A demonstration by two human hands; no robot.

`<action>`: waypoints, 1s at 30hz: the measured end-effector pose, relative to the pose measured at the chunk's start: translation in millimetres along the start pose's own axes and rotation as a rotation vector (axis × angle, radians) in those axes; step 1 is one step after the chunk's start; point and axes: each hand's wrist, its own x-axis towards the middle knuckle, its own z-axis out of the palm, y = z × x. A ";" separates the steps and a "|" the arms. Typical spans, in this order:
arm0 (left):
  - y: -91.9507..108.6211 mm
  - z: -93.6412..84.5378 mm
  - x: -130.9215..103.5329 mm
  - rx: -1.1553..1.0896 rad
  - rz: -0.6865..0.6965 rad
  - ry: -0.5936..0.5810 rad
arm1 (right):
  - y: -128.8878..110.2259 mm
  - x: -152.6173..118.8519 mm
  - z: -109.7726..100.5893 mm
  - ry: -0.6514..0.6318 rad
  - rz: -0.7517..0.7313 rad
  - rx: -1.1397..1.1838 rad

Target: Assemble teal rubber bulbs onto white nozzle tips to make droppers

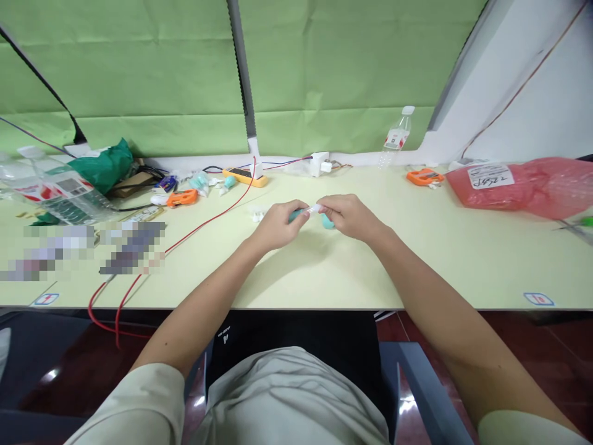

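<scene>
Above the middle of the table, my two hands meet at a small white piece. The fingers of my left hand are closed round a small teal piece, partly covered by the thumb and fingers. With thumb and forefinger, my right hand pinches the right end of the white piece. A rounded teal part shows just below the right fingertips; whether it is held or lies on the table I cannot tell. Left of my left hand lie small white bits on the tabletop.
Orange-handled tools, a yellow multimeter-like device and small teal-and-white pieces lie at back left. Clear bottles stand left. A red wire crosses the table. Another bottle and a red plastic bag are right.
</scene>
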 end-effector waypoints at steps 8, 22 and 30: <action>-3.2 -2.3 2.8 -0.252 -0.129 -0.114 | -3.7 -2.1 -3.7 -0.166 0.002 -0.035; -8.8 8.9 -6.1 0.458 0.254 0.016 | 2.5 -4.2 -2.4 -0.285 0.098 0.039; -10.1 7.2 -2.5 0.537 0.465 0.061 | -3.4 -2.1 -8.9 -0.423 0.469 0.592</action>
